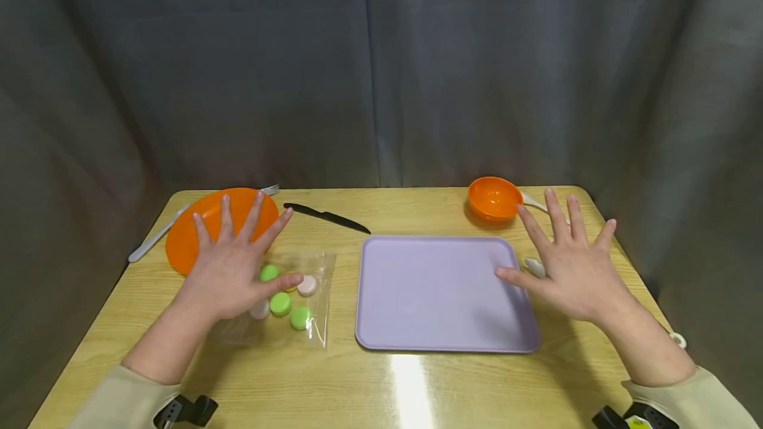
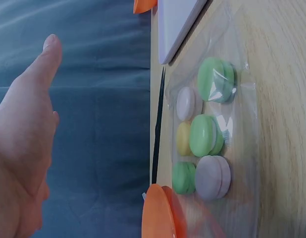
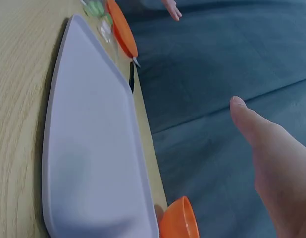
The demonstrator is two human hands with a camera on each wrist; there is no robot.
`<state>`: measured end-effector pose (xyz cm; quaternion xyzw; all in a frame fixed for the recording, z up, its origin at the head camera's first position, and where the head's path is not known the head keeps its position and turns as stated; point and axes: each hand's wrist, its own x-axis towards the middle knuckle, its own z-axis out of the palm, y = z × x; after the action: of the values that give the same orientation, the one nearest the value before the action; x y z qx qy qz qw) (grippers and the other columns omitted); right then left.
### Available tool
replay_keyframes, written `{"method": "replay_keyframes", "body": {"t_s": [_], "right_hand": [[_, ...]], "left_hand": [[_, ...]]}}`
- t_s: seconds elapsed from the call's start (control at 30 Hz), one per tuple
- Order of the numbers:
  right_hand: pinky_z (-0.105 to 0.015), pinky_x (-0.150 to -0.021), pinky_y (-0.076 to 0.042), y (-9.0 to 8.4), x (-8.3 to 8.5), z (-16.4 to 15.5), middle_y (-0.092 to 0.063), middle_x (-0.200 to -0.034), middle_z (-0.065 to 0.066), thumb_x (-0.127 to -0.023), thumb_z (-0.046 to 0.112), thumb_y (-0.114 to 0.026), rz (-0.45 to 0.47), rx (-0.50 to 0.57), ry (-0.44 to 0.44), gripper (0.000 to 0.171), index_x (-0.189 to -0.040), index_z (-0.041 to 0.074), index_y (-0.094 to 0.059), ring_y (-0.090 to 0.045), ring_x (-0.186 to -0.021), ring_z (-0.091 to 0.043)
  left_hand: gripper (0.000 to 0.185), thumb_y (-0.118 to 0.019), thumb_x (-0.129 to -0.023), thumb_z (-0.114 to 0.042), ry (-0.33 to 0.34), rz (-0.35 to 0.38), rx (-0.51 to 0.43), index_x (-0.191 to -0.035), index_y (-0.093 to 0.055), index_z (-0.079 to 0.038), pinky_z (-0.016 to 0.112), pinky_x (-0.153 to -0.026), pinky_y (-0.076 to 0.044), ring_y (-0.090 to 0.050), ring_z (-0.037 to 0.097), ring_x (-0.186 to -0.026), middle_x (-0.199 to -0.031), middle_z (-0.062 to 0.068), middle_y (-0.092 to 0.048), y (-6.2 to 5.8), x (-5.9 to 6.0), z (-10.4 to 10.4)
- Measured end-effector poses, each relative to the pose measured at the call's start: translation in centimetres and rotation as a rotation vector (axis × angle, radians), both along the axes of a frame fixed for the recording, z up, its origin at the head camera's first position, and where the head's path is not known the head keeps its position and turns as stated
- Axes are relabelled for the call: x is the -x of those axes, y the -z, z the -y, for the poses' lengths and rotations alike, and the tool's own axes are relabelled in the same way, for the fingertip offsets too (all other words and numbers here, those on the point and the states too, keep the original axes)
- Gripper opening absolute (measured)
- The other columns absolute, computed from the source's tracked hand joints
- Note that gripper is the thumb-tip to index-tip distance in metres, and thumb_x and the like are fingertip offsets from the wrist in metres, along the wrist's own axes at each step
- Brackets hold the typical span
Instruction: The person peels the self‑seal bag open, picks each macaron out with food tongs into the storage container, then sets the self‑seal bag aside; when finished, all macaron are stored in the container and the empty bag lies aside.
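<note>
My left hand (image 1: 229, 275) hovers with fingers spread over a clear plastic bag (image 1: 318, 310) and the near edge of an orange plate (image 1: 187, 237). Green, yellow and pale macarons lie in the bag; a green macaron (image 2: 215, 79) shows at its far end in the left wrist view. Spread wide too, my right hand (image 1: 575, 273) is held above the right edge of a lilac tray (image 1: 441, 293). Neither hand holds anything. Partly hidden behind the right hand, a white spoon (image 1: 534, 267) lies on the table.
An orange bowl (image 1: 493, 198) stands at the back right, with a white handle (image 1: 533, 201) beside it. A black knife (image 1: 328, 216) lies behind the tray's left corner. Under the plate runs a fork with a pale handle (image 1: 157, 240). Grey curtains (image 1: 369, 71) surround the wooden table (image 1: 334, 389).
</note>
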<state>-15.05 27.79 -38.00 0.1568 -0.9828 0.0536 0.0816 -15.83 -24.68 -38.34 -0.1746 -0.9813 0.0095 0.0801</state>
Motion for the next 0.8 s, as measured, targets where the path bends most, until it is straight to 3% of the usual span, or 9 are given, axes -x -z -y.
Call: {"method": "replay_keyframes", "body": {"t_s": [0.13,0.27,0.4,0.57,0.67,0.8], "right_hand": [[-0.092,-0.099,0.014,-0.7,-0.4,0.8,0.017,-0.175,-0.014,-0.091,0.08,-0.061,0.0,-0.003,-0.016,0.11,-0.171,0.019,-0.018,0.015,-0.157,-0.047],[-0.094,-0.1,0.008,-1.5,-0.7,1.9,0.013,-0.176,-0.014,-0.09,0.079,-0.062,-0.018,0.015,-0.048,0.108,-0.169,0.014,-0.028,0.008,-0.158,-0.048],[-0.094,-0.102,-0.004,-2.4,-0.8,3.4,-0.003,-0.176,-0.019,-0.089,0.077,-0.065,-0.044,0.06,-0.101,0.102,-0.162,0.01,-0.043,-0.006,-0.157,-0.051],[-0.082,-0.112,-0.022,-3.0,-0.8,5.3,-0.029,-0.169,-0.018,-0.092,0.069,-0.07,-0.014,0.164,-0.215,0.085,-0.153,0.012,-0.056,-0.032,-0.148,-0.051],[-0.071,-0.112,-0.034,-3.0,-0.7,6.0,-0.042,-0.163,-0.013,-0.094,0.059,-0.074,0.016,0.243,-0.283,0.073,-0.147,0.011,-0.062,-0.047,-0.14,-0.047],[-0.059,-0.111,-0.044,-2.6,-0.3,6.9,-0.058,-0.151,-0.009,-0.097,0.044,-0.079,0.071,0.382,-0.347,0.061,-0.142,0.007,-0.065,-0.056,-0.135,-0.035]], "left_hand": [[0.105,-0.045,-0.088,-0.092,0.019,0.011,0.008,-0.171,-0.014,-0.035,0.08,-0.109,0.02,0.004,0.063,-0.151,-0.176,0.01,0.01,-0.5,-0.2,-0.1],[0.102,-0.044,-0.089,-0.091,0.051,0.028,0.015,-0.171,-0.014,-0.037,0.078,-0.11,0.02,0.001,0.053,-0.156,-0.177,0.008,0.004,-0.9,-0.6,-0.2],[0.101,-0.046,-0.09,-0.09,0.105,0.047,-0.017,-0.17,-0.019,-0.036,0.084,-0.113,0.006,-0.01,0.043,-0.159,-0.176,0.008,-0.013,-1.5,-1.0,-0.4],[0.097,-0.06,-0.09,-0.082,0.193,0.121,-0.138,-0.168,-0.031,-0.032,0.077,-0.117,-0.019,-0.033,0.036,-0.153,-0.17,0.005,-0.034,-2.1,-1.2,-0.2],[0.094,-0.065,-0.09,-0.078,0.23,0.198,-0.214,-0.165,-0.038,-0.028,0.071,-0.119,-0.025,-0.038,0.035,-0.151,-0.166,0.005,-0.04,-1.6,-1.2,0.1],[0.091,-0.075,-0.089,-0.069,0.241,0.273,-0.301,-0.162,-0.045,-0.022,0.065,-0.119,-0.032,-0.042,0.037,-0.148,-0.164,0.007,-0.044,-0.2,-1.0,1.0]]}}
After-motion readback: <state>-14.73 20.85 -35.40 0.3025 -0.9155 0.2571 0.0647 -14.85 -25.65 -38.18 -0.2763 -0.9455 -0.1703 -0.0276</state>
